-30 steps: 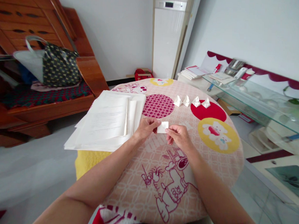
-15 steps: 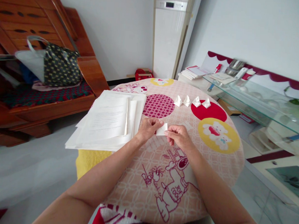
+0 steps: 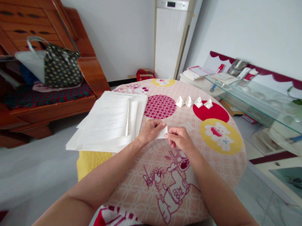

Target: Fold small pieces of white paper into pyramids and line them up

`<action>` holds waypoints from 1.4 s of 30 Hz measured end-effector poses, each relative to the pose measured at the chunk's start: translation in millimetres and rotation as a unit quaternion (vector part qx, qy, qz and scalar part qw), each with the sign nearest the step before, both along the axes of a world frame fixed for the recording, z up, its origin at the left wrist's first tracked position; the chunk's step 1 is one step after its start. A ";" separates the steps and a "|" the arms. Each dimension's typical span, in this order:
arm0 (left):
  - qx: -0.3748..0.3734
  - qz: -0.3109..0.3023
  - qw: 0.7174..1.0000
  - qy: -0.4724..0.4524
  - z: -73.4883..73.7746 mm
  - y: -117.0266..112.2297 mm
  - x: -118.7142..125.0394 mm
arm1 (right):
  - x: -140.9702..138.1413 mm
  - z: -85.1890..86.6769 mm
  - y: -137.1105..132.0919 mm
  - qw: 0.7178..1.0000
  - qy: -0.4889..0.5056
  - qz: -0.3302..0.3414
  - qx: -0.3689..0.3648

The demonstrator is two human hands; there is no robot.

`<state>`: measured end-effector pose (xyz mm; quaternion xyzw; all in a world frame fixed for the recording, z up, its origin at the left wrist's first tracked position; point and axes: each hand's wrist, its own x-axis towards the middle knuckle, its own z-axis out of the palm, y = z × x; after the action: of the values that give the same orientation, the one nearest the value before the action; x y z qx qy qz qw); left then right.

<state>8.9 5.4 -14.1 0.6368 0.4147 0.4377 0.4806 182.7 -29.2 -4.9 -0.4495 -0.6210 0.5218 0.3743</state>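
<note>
A small folded piece of white paper (image 3: 162, 133) is held between my two hands, over the middle of the table. My left hand (image 3: 151, 130) pinches its left side, thumb on top. At its right edge, the thumb and fingertips of my right hand (image 3: 178, 136) are closed on it. The fingers cover part of the paper, so its full shape is hidden. Beyond my hands, several small folded white paper pieces (image 3: 188, 101) with pointed tops stand in a row.
A stack of white paper sheets (image 3: 108, 117), some printed, lies left on the round table with its patterned cloth (image 3: 143, 179). To the right is a glass shelf (image 3: 261, 103) with objects. A wooden bench (image 3: 90, 73) holding bags stands at the left.
The paper and my hands have shifted very slightly to the left, and less of the paper's face shows between the fingers. The row of folded pieces is unchanged.
</note>
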 end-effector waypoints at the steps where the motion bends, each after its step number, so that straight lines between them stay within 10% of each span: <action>1: -0.005 0.002 1.000 -0.003 -0.5 0.3 -0.1 | 0.0 -0.5 0.2 1.000 0.007 0.000 -0.007; 9: -0.164 -0.082 0.980 -0.072 0.1 3.3 -3.6 | 6.6 -5.4 6.1 0.994 0.083 -0.074 -0.011; 42: -0.078 -0.047 0.994 -0.053 -6.8 7.5 -6.1 | 11.2 -3.2 4.9 0.995 0.074 0.007 -0.064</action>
<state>2.8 12.9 -20.9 0.5923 0.3911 0.4135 0.5703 194.0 -24.3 -8.1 -0.4285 -0.5597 0.5948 0.3863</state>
